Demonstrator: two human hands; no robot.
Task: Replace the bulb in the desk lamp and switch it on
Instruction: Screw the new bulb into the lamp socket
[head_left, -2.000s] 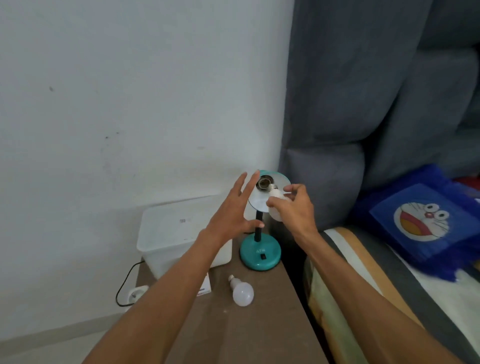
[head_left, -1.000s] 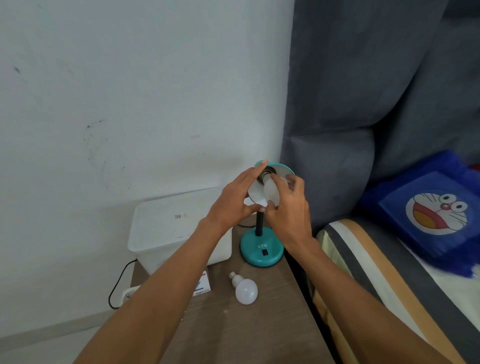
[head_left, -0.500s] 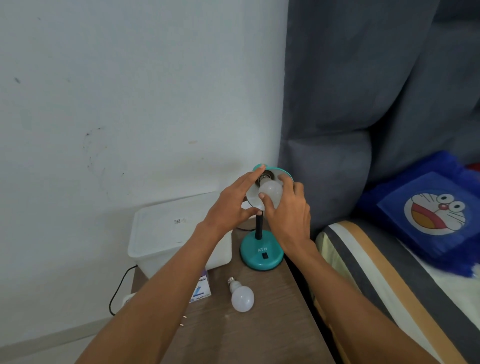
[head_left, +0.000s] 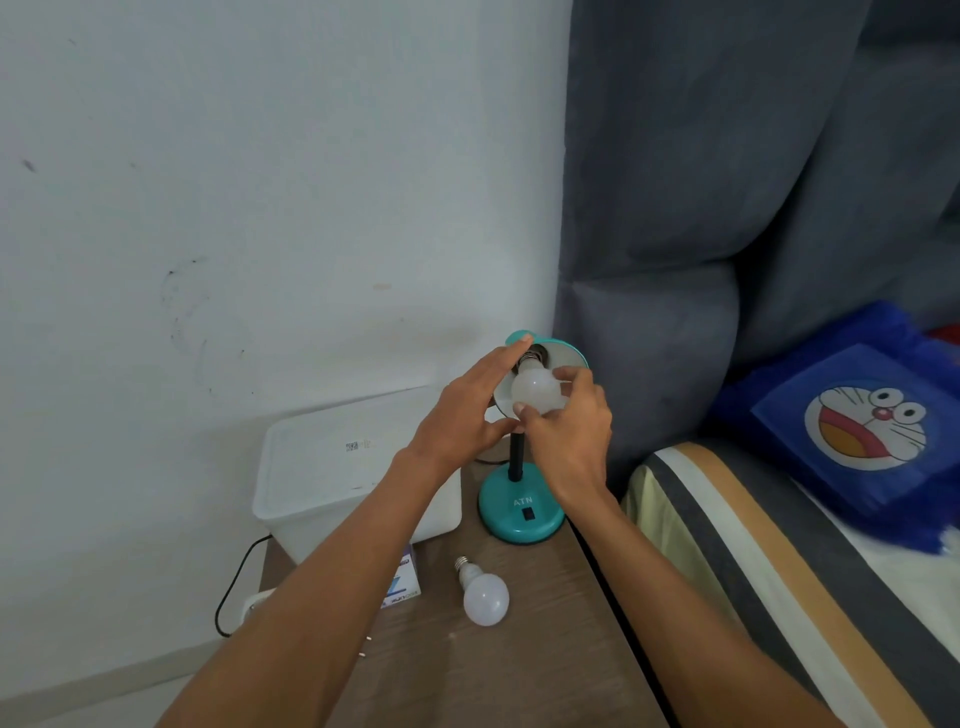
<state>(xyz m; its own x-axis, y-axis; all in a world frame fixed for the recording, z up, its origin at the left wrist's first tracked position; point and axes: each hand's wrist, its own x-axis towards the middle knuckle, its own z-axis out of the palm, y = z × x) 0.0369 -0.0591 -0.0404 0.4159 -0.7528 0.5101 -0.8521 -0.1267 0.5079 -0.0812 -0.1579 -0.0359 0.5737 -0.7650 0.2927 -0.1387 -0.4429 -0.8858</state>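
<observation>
The teal lamp base (head_left: 521, 512), just below the right grip (head_left: 569, 431), carries the white letters "ATN" above its black switch. The white plastic box (head_left: 332, 467), left of and below the left grip (head_left: 467, 410), has a small printed label with a code too small to read. The print on the small carton (head_left: 402, 584) beneath the left forearm is blurred and cannot be made out.

Right hand (head_left: 569, 431) grips bulb (head_left: 537, 397) at socket; left hand (head_left: 467, 415) steadies lampshade (head_left: 569, 353).
</observation>
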